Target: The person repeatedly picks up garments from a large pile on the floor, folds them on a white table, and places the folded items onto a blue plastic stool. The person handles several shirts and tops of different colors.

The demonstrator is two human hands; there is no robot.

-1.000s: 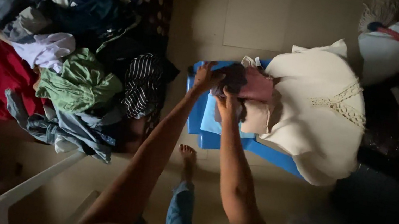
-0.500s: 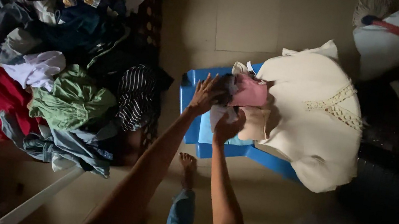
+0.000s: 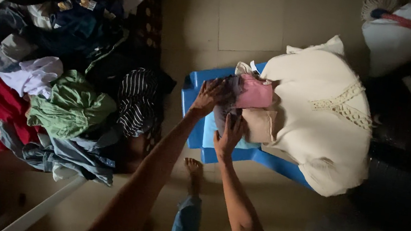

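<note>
Both your hands, left hand (image 3: pixel 211 94) and right hand (image 3: pixel 230 134), press flat with fingers apart on the folded stack (image 3: pixel 250 108); left of them the clothes pile (image 3: pixel 61 67) is not yet folded.

I see a dim, grainy picture lit only in the middle, where the cream garment (image 3: pixel 319 116) and pale floor tiles (image 3: pixel 248 13) catch soft light, while the corners sink into near-black shadow and the clothes pile (image 3: pixel 57 55) at left loses detail.

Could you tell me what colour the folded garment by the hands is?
Pink; the folded garment shows best in the head view.
</note>
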